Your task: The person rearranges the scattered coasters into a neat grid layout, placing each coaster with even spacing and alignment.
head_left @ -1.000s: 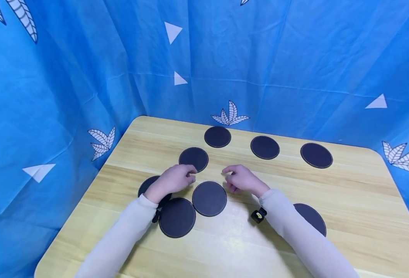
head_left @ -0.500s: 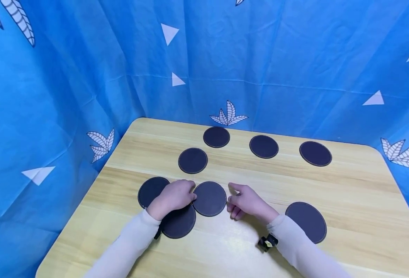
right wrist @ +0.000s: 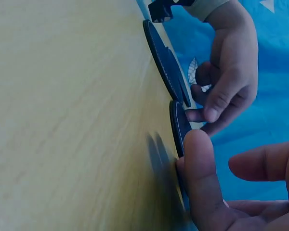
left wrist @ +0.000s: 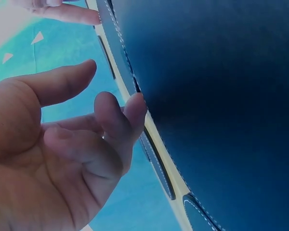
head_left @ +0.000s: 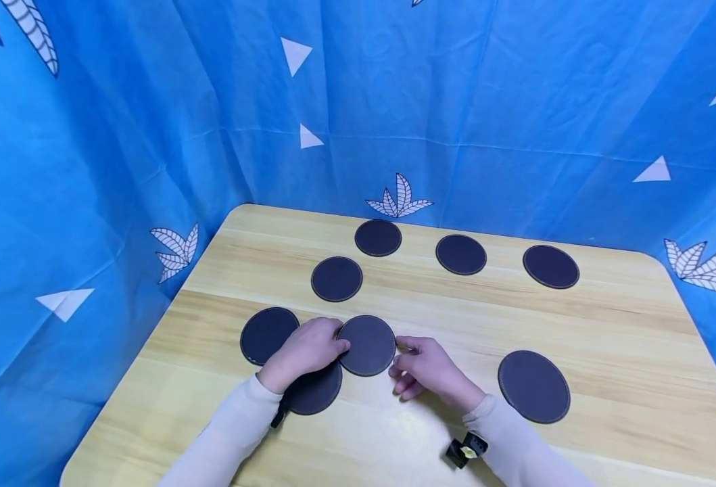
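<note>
A dark round disc with a stitched rim (head_left: 368, 346) lies flat on the wooden table between both hands. At its left edge is my left hand (head_left: 309, 346), thumb and fingertips close against the rim; beneath that hand a second disc (head_left: 318, 393) is partly covered. My right hand (head_left: 433, 370) has its index finger at the right edge of the central disc, the other fingers loosely bent. In the left wrist view the left hand (left wrist: 62, 154) shows its thumb apart from the fingers. The right wrist view shows the right hand (right wrist: 221, 192) beside the disc (right wrist: 179, 126).
Another disc (head_left: 268, 335) lies left of the left hand, and one (head_left: 534, 387) to the right. Farther back are a disc (head_left: 337, 279) and three along the far edge (head_left: 378, 238). A blue patterned curtain (head_left: 358, 101) hangs behind the wooden table (head_left: 211, 270).
Both hands have come down toward the near side, and they have closed in on the central disc's two edges. The discs hold their places on the table.
</note>
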### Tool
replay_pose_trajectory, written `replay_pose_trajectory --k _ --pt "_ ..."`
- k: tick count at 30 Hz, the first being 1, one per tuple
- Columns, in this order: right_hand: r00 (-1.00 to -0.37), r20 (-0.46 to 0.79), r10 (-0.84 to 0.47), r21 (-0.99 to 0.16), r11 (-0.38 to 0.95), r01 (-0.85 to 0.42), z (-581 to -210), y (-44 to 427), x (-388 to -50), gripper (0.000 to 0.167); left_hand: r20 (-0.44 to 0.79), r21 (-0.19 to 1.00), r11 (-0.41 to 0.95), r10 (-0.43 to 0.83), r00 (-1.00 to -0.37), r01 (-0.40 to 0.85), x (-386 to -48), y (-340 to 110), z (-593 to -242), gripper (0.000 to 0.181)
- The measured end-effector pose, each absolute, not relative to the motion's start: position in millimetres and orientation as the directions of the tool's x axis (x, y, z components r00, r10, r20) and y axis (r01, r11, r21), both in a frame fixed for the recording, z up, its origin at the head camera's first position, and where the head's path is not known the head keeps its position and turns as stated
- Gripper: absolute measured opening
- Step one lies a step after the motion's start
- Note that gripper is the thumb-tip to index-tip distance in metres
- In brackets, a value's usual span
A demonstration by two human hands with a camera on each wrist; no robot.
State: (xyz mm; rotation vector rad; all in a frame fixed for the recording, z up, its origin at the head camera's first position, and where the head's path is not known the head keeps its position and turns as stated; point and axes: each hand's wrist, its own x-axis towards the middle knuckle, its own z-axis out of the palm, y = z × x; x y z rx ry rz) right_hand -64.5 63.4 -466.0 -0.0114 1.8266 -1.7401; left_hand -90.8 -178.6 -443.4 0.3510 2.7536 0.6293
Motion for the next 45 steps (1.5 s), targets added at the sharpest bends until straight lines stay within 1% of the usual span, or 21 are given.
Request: replay_pose_trajectory --k 6,10,13,16,18,21,26,28,32,38,42,45 --pt "-0.822 -0.399 -0.407 -0.915 0.118 0.386 -468.9 62.3 -62.7 0.069 -0.24 0.515 0.845 0.3 -0.923 0.141 -92.0 -181.2 -445.8 0.02" --pt "-0.83 -0.38 -0.408 -0.921 0.085 0.38 -469.5 62.4 -63.1 0.068 -0.266 0.596 0.797 0.314 -0.911 0.1 -92.6 -184.6 -447.9 0.024" --pt "-0.836 -0.357 -0.416 -0.929 0.061 0.366 -469.9 61.8 -64.4 0.065 -0.286 0.65 0.757 0.333 -0.899 0.074 -92.6 -186.2 -449.0 0.027" --pt "-0.838 -0.34 -0.427 -0.933 0.041 0.358 -471.7 60.7 -66.1 0.061 -0.306 0.689 0.724 0.346 -0.887 0.045 -92.4 -186.6 -449.8 0.02" --pt "-0.843 -0.332 -0.423 -0.935 0.026 0.355 -473.1 60.1 -67.1 0.058 -0.316 0.714 0.7 0.358 -0.879 0.028 -92.0 -186.7 -449.8 0.023" --pt "-0.845 -0.324 -0.426 -0.935 0.011 0.353 -476.0 58.8 -68.2 0.054 -0.325 0.783 0.622 0.394 -0.86 -0.011 -91.7 -185.7 -449.6 0.03" --pt "-0.818 -0.317 -0.48 -0.932 -0.002 0.362 -480.2 54.9 -68.3 0.053 -0.31 0.887 0.458 0.498 -0.81 -0.057 -94.1 -177.0 -445.9 0.028" --pt "-0.821 -0.312 -0.478 -0.933 -0.008 0.36 -481.1 54.3 -68.7 0.054 -0.296 0.894 0.445 0.51 -0.808 -0.047 -95.8 -172.4 -442.4 0.029" --pt "-0.848 -0.303 -0.436 -0.939 -0.014 0.343 -478.9 57.0 -71.2 0.056 -0.27 0.888 0.46 0.487 -0.831 -0.019 -99.3 -168.9 -437.5 0.03" --pt "-0.876 -0.284 -0.391 -0.944 -0.045 0.326 -470.8 64.6 -76.2 0.059 -0.239 0.829 0.558 0.405 -0.882 0.032 -102.8 -175.8 -437.1 0.036" --pt "-0.887 -0.276 -0.37 -0.944 -0.071 0.323 -465.2 69.9 -79.1 0.061 -0.231 0.793 0.607 0.381 -0.895 0.054 -104.8 -177.4 -436.1 0.043" --pt "-0.891 -0.27 -0.364 -0.943 -0.088 0.322 -461.4 73.0 -81.5 0.062 -0.24 0.783 0.62 0.373 -0.897 0.048 -106.0 -177.4 -435.6 0.047"
